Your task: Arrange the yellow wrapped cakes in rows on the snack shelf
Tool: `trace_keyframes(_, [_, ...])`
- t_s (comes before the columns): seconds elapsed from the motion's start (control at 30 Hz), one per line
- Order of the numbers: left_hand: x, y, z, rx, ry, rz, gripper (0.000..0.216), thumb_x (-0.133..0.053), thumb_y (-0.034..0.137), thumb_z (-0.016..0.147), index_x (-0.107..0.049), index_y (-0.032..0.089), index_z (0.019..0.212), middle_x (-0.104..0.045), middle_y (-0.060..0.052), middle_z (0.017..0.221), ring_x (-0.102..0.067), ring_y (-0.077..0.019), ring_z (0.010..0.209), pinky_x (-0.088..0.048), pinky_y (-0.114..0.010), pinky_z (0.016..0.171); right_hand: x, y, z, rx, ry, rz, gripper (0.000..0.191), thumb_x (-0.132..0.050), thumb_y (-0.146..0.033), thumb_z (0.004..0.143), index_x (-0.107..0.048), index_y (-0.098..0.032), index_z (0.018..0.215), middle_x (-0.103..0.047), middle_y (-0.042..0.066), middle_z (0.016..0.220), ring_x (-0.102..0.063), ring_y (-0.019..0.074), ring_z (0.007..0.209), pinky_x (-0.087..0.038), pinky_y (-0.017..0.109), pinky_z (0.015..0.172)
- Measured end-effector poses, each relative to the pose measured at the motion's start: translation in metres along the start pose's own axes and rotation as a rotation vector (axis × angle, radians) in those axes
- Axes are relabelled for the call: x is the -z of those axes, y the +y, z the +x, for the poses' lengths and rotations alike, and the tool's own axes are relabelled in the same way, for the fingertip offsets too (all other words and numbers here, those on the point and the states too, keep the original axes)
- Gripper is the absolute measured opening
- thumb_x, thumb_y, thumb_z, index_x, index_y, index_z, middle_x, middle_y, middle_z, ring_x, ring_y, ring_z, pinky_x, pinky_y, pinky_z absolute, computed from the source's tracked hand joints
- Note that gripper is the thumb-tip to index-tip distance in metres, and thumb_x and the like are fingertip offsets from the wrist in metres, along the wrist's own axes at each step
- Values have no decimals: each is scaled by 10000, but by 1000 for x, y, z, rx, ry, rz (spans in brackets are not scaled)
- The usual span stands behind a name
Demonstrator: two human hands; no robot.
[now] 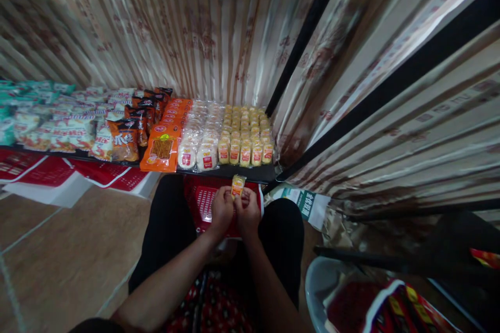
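A small yellow wrapped snack (238, 186) with an orange label is held upright between my two hands, just in front of the shelf edge. My left hand (222, 212) is closed with its fingertips on the snack's left side. My right hand (248, 211) pinches its lower right side. Just beyond, rows of matching yellow snacks (245, 151) stand on the black shelf (234, 171). To their left are round white wrapped cakes (207, 156), then flat orange packets (162, 148) of brown sticks.
Farther left on the shelf are orange-black bags (124, 140), white bags (74, 132) and teal bags (8, 127). Red bags (109, 173) hang under its edge. Striped curtain (203, 26) and black poles (300, 44) stand behind. A pale tub (318, 281) holds packets at lower right.
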State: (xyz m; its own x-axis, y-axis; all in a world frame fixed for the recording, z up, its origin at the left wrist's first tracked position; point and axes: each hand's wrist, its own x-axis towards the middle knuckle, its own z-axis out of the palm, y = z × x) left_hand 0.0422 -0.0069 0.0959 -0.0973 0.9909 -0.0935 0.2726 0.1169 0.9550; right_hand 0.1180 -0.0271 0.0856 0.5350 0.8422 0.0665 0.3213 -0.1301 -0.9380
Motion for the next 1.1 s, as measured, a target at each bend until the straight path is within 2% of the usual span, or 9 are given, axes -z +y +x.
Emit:
trace_keyframes(0.13, [-4, 4, 2, -16, 4, -12, 214, -378, 231, 855, -586, 182, 864, -650, -59, 879, -601, -168, 818, -459, -304, 777, -1, 5, 4, 41, 27, -30, 341, -501, -384, 776, -554, -184, 1047, -649, 84, 994, -639, 169, 763, -522, 318, 701])
trace_keyframes(0.37, [-8, 22, 5, -43, -16, 32, 216, -390, 203, 843, -599, 180, 894, -644, -60, 899, -593, -171, 838, -455, -307, 798, -3, 8, 9, 154, 83, -121, 450, -514, -398, 762, -505, -175, 1153, -614, 114, 1067, -599, 213, 904, -479, 385, 820])
trace_keyframes(0.53, [-14, 30, 6, -99, -41, 80, 231, -392, 173, 837, -604, 180, 928, -635, -65, 955, -577, -172, 903, -442, -304, 846, 0, 3, 13, 99, 101, -168, 542, -505, -446, 753, -471, -140, 1199, -598, 132, 1064, -574, 226, 906, -445, 369, 827])
trace_keyframes(0.67, [-21, 34, 10, -120, -63, 81, 229, -399, 172, 840, -611, 198, 925, -638, -44, 945, -578, -162, 901, -445, -291, 844, 4, -2, 21, 65, 130, -211, 542, -470, -459, 768, -460, -151, 1214, -581, 141, 1103, -554, 237, 950, -424, 374, 843])
trace_keyframes(0.83, [-30, 40, 18, -155, -57, 52, 233, -406, 190, 844, -616, 199, 946, -640, -40, 955, -581, -157, 903, -451, -276, 836, 9, -9, 35, 92, 166, -259, 536, -471, -432, 776, -453, -134, 1220, -575, 160, 1120, -518, 260, 1024, -397, 395, 891])
trace_keyframes(1.1, [-40, 48, 34, -205, -101, 79, 250, -416, 208, 855, -633, 198, 979, -645, -42, 970, -586, -156, 917, -446, -274, 867, 9, -17, 53, 76, 205, -235, 532, -425, -406, 806, -431, -120, 1255, -556, 166, 1181, -512, 253, 1036, -388, 396, 923])
